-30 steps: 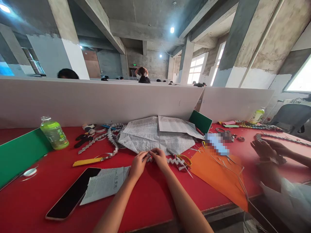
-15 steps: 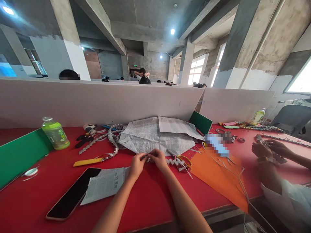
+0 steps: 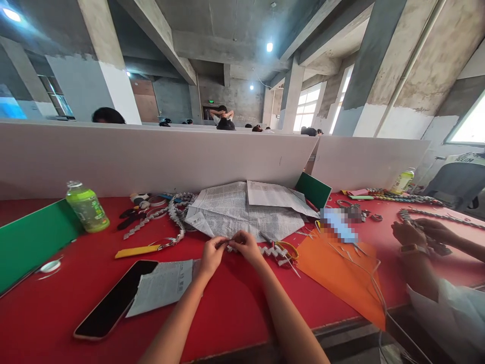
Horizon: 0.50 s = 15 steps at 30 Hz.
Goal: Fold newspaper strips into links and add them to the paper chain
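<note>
My left hand [image 3: 212, 255] and my right hand [image 3: 245, 246] meet at the middle of the red table, fingertips pinched close together. Between them is a small piece, mostly hidden by the fingers; the end of a folded paper chain [image 3: 270, 250] shows beside my right hand and runs rightward. Scissors with yellow handles [image 3: 288, 248] lie by that chain. Just beyond my hands, printed newspaper sheets [image 3: 242, 212] are spread out. A torn newspaper piece [image 3: 162, 288] lies left of my left forearm, partly over a black phone [image 3: 115, 303].
A green bottle [image 3: 87, 208] stands at the left by a green board [image 3: 34, 240]. A yellow-handled cutter [image 3: 137, 251] and grey chains [image 3: 174, 217] lie left of the newspaper. Orange paper [image 3: 341, 278] with a cable is at right; beyond it, another person's hands [image 3: 417, 235] hold a chain.
My hands stay nearly in place, with only a slight shift of the fingers. The view has moved very slightly.
</note>
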Available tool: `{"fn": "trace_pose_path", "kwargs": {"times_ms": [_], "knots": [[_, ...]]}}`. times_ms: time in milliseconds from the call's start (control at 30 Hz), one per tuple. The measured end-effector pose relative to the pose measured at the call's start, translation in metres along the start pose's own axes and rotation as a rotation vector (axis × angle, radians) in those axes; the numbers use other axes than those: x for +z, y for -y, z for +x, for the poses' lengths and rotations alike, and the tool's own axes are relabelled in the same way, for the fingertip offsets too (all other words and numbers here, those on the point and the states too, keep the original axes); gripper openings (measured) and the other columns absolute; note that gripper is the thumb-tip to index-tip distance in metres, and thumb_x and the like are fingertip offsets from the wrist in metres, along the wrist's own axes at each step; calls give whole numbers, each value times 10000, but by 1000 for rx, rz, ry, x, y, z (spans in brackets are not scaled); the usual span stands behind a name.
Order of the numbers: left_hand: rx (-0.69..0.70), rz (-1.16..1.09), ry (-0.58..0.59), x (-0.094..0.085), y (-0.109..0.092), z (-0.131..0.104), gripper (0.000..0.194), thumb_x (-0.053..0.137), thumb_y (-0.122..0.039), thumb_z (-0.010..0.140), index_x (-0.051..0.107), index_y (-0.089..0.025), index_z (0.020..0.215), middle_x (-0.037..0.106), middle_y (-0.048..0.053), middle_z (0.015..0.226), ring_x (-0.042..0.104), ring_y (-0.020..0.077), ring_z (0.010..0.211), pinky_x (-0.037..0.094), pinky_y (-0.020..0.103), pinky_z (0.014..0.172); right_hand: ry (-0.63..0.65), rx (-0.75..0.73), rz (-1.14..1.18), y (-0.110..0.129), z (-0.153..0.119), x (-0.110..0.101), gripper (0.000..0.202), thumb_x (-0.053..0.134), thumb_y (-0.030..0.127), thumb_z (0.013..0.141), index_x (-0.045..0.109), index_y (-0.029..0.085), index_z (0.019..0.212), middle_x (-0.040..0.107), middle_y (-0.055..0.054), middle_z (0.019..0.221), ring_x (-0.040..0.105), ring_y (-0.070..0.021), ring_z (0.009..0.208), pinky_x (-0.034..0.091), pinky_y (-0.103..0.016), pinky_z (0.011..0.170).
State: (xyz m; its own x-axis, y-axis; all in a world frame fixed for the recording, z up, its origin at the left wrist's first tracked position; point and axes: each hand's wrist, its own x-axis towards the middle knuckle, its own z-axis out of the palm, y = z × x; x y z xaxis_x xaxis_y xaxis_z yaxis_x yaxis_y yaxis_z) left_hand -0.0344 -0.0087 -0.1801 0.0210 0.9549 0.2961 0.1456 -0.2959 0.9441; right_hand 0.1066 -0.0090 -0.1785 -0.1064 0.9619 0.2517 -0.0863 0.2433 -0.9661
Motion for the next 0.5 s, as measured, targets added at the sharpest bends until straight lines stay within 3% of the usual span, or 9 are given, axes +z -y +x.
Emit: {"fn": "trace_pose_path", "kwargs": {"times_ms": [233,333,433,500], "knots": [[1,36,26,1,-2,-1,221,589,-327,675,667,-145,771,678,79,769,623,206,713,497,297,639,0,39,46,0,1,-2,264,716,327,587,491,190,571,490,69,420,433,-82,391,310,-212,415],[36,24,29,4,-1,-1,335,572,-372,729,626,-144,968,676,78,829,633,207,765,499,318,708,3,104,159,3,3,-8,294,734,343,566,483,191,580,487,77,442,399,-64,373,270,-204,392],[130,148,58,9,4,-6,476,544,-384,776,483,-189,1206,618,101,1097,578,220,1016,451,352,861,-118,101,256,5,5,-16,277,735,344,570,510,187,607,504,71,499,405,-56,410,294,-201,421],[213,365,143,12,8,-11,465,545,-356,787,465,-236,1229,542,91,1240,464,233,1181,335,419,988,-219,89,311,5,7,-20,266,733,340,570,521,188,624,517,66,529,425,-59,447,325,-203,461]]}}
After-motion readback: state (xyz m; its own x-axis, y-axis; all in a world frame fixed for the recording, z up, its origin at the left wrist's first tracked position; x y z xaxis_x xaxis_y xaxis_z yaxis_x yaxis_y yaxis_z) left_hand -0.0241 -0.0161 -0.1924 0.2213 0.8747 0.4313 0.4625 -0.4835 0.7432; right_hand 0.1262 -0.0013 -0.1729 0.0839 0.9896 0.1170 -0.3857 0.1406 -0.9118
